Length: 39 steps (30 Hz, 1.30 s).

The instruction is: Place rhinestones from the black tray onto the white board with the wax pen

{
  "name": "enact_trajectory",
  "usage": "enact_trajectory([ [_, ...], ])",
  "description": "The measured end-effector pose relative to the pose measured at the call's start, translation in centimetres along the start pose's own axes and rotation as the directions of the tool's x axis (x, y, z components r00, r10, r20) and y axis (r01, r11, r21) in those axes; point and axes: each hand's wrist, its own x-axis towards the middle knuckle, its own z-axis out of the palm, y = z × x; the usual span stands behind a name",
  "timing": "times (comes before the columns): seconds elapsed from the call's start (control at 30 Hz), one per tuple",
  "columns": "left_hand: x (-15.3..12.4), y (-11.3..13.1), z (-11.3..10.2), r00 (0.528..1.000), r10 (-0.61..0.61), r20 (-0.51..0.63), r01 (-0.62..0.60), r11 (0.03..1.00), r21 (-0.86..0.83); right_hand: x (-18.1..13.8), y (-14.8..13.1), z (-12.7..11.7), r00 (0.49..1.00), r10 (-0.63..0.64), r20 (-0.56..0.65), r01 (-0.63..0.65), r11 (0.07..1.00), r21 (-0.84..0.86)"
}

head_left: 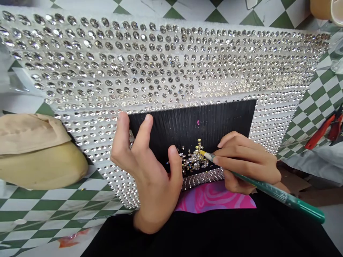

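Observation:
My right hand (248,162) is closed around a green-handled paintbrush (284,197), whose yellow tip points down among small loose rhinestones (194,160). The stones lie in a pile, some clear and some gold, near the front edge of a black ridged board (184,125). At the board's left end is my left hand (150,171), its fingers spread and its thumb close to the pile. Whether those fingers press on the board is hard to tell. Beneath the board lies a white sheet (198,87) covered with rows of large clear rhinestones.
A beige cloth-covered object (40,153) sits at the left on a green-and-white checked surface (324,92). Red-handled pliers (321,130) lie at the right beside crumpled plastic (316,160). A tan container (321,9) stands at the top right. One pink bit (198,122) is on the board.

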Motion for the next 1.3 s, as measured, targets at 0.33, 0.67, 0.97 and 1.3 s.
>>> enact_trajectory([
  [0.33, -0.1, -0.1, 0.0, 1.0, -0.001, 0.001, 0.001, 1.0, 0.004, -0.3, 0.1, 0.6, 0.998, -0.007, -0.063, 0.008, 1.0, 0.018],
  [0.67, -0.1, 0.0, 0.1, 1.0, -0.006, 0.005, 0.006, 1.0, -0.013, -0.2, 0.3, 1.0, 0.996, -0.024, -0.089, 0.023, 1.0, -0.01],
  [0.97, -0.1, -0.1, 0.1, 1.0, 0.003, 0.012, -0.003, 1.0, 0.0, -0.1, 0.0, 0.3, 1.0, 0.0, 0.005, 0.0, 1.0, -0.025],
  [1.3, 0.0, 0.0, 0.3, 0.999, 0.038, 0.006, -0.039, 0.999, 0.024, -0.3, 0.3, 1.2, 0.994, -0.002, -0.11, 0.006, 0.999, 0.036],
])
